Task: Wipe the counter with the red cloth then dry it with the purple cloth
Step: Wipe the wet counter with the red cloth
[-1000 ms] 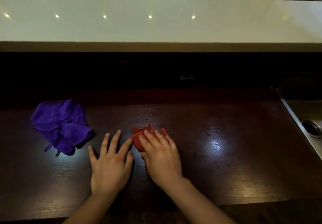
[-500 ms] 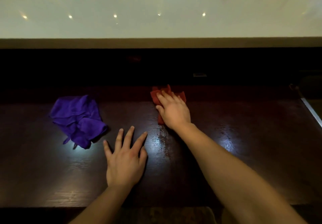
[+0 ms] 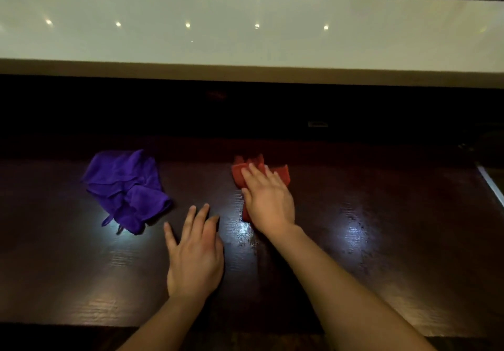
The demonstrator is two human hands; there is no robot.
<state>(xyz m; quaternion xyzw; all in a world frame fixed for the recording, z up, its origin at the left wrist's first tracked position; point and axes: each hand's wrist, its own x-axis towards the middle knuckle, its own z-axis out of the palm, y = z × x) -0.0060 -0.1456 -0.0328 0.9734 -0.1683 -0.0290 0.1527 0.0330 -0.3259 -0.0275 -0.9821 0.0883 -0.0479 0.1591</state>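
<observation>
We see a crumpled purple cloth (image 3: 126, 190) on the glossy dark wood-grain tabletop (image 3: 381, 241), our left hand (image 3: 195, 255) flat and empty, our right hand (image 3: 268, 200) pressing its open grip onto the bunched red cloth (image 3: 240, 173)

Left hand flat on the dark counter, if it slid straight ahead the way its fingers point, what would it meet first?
Probably nothing on the surface: the left hand points up through the gap between the crumpled purple cloth and the red cloth, across bare dark wooden counter toward the shadowed back wall. Depth there is unclear.
</observation>
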